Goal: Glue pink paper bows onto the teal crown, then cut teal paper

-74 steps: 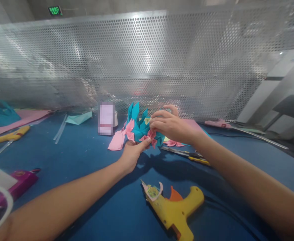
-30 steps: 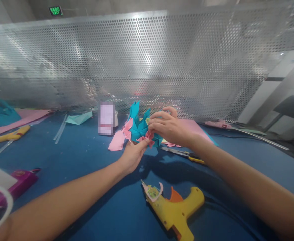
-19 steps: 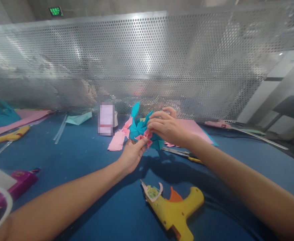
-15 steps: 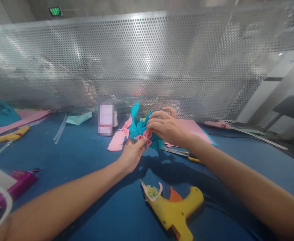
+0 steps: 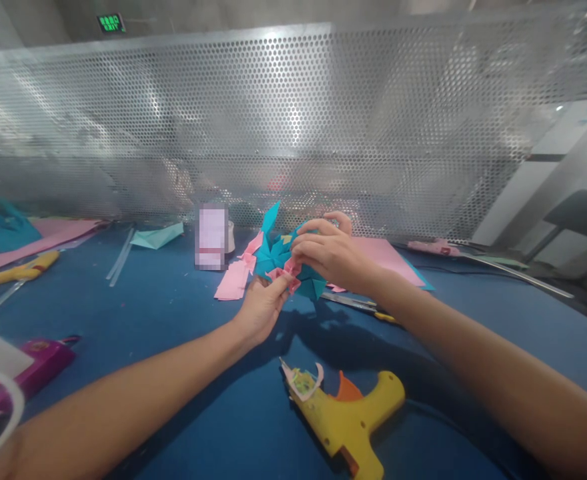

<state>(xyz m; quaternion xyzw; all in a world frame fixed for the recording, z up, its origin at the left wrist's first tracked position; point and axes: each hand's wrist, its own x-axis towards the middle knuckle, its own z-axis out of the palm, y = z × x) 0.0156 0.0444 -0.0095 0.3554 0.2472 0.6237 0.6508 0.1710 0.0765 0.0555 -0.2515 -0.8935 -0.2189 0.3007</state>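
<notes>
Above the blue table, my left hand [image 5: 263, 303] is closed on a folded paper flower [image 5: 276, 253] of blue and pink pieces, its thumb across a pink folded piece [image 5: 290, 271]. From the right, my right hand [image 5: 331, 250] presses curled fingers against the same pink piece and the blue folds beside it. My right fingertips partly cover the right side of the paper flower. Just left of it are a pink folded piece [image 5: 251, 250] and a stack of pink paper strips [image 5: 232, 281].
A yellow glue gun [image 5: 348, 417] lies in front. Scissors [image 5: 356, 303] and pink paper sheets [image 5: 383, 259] lie right. Left are a yellow-handled tool [image 5: 28, 270], clear glue sticks [image 5: 120, 260], mint folded paper [image 5: 157, 236] and a purple device [image 5: 43, 363]. A perforated metal screen [image 5: 293, 120] stands behind.
The paper flower and pink piece have shifted very slightly in my hands. Both hands keep nearly the same place and grip.
</notes>
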